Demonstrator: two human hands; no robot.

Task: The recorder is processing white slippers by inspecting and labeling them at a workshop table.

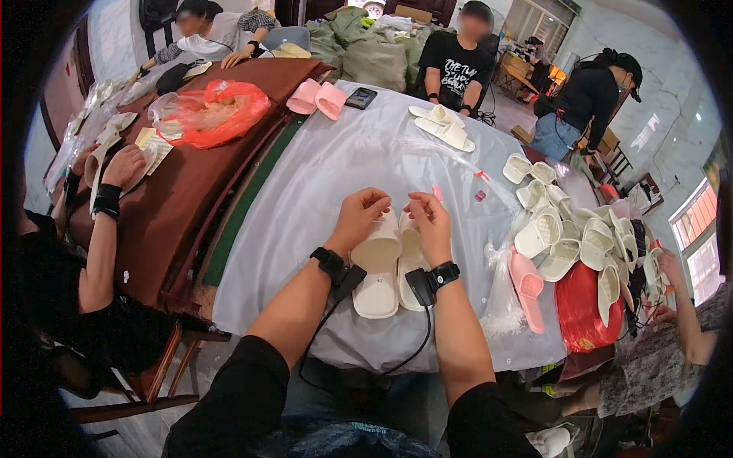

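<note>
A pair of cream slippers lies side by side on the table in front of me, a left slipper (376, 294) and a right slipper (410, 263), with their heels toward me. My left hand (360, 219) is at the far end of the left slipper, fingers curled in a pinch. Over the far end of the right slipper, my right hand (430, 227) has its fingers bent inward and pressed together. The fingertips of the two hands face each other, a small gap apart. Whatever they pinch, if anything, is too small to make out. Both wrists wear black bands with cabled modules.
Cream slippers (598, 243) pile up at the right beside a pink slipper (527, 286) and a red bundle (584, 309). Farther off lie another cream pair (443, 127), a phone (361, 98) and pink slippers (317, 99). Co-workers sit around; a brown table (183, 206) adjoins left.
</note>
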